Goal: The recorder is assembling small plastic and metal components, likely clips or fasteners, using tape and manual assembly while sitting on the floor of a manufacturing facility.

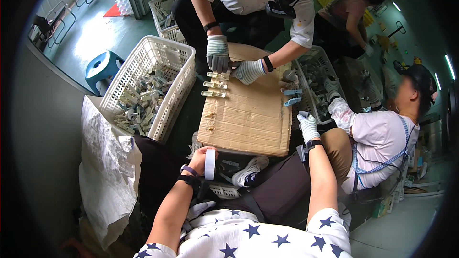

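Note:
A roll of white tape (209, 164) is in my bare left hand (200, 158), just off the near left corner of a cardboard sheet (248, 114). Beyond the sheet's near right corner is my gloved right hand (307, 125), its fingers drawn together; what they hold, if anything, I cannot make out. Several pale clips (213, 94) line the sheet's left edge, and light blue clips (292, 101) sit at its right edge. A grey-blue piece (300, 153) shows beside my right wrist.
Across the sheet, a person's gloved hands (248, 72) work by the pale clips. White baskets (162, 110) of clips stand left and right (313, 86). Another person (382, 134) sits at the right. A blue stool (102, 70) is at the left, beyond a white sack (107, 167).

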Motion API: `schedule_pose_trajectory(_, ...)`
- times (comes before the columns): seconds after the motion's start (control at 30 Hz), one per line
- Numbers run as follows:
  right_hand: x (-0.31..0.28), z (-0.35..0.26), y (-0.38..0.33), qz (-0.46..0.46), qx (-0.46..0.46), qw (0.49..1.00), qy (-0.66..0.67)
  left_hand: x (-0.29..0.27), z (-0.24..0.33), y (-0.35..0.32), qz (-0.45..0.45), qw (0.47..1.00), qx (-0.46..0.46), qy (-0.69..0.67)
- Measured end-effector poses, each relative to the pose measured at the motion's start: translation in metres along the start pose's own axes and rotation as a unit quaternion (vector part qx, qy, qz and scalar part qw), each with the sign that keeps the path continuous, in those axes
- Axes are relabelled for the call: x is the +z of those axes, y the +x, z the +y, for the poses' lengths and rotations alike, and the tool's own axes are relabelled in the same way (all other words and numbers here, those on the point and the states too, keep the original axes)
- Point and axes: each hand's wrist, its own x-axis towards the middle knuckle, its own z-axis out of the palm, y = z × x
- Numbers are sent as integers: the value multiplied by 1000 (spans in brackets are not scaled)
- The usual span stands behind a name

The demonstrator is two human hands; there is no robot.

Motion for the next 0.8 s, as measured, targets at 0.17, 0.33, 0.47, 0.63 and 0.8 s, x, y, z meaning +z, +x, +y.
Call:
schedule_pose_trajectory(0.17, 5, 10, -5, 47, 79, 983, 158, 10, 4, -1, -9, 1000, 0, 6)
schedule_pose_trajectory(0.33, 56, -6, -53, -104, 93, 988, 64, 3, 9, -10, -4, 1000, -4, -22)
schedule_pose_trajectory(0.47, 99, 5, -74, -138, 42, 978, 150, 9, 10, -8, -26, 999, 1, -37)
schedule_pose_trajectory(0.63, 151, -5, -102, -125, 25, 962, 243, 4, 11, -17, -18, 999, 27, -23)
schedule_pose_trajectory(0.8, 178, 36, -100, 13, -166, 969, 182, 12, 11, -18, -25, 998, 58, 4)
